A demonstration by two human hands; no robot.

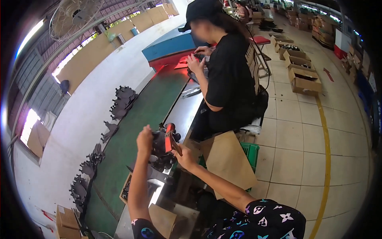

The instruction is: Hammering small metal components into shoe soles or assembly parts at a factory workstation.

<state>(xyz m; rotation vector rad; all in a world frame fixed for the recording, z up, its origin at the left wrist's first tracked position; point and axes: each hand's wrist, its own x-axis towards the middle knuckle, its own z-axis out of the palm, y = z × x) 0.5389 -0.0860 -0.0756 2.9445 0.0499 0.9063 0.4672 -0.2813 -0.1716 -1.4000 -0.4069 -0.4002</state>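
My right hand (185, 157) is closed round the brownish handle of what looks like a red-headed hammer (169, 139). The hammer's head is held up over a cluster of dark metal and plastic parts (159, 142) at the metal edge of the bench. Just left of that cluster, my left hand (144, 140) is raised with its fingers curled together. Whatever those fingers hold, if anything, is hidden. Below both hands sits a dark fixture (162, 161) with rounded pieces on it.
A green conveyor belt (137, 109) runs along the left, with several dark flat parts (123, 99) along its far edge. Ahead, a co-worker (230, 71) in black sits at the bench by a blue machine (167, 47). Cardboard (229, 163) covers a green crate (250, 153) at my right.
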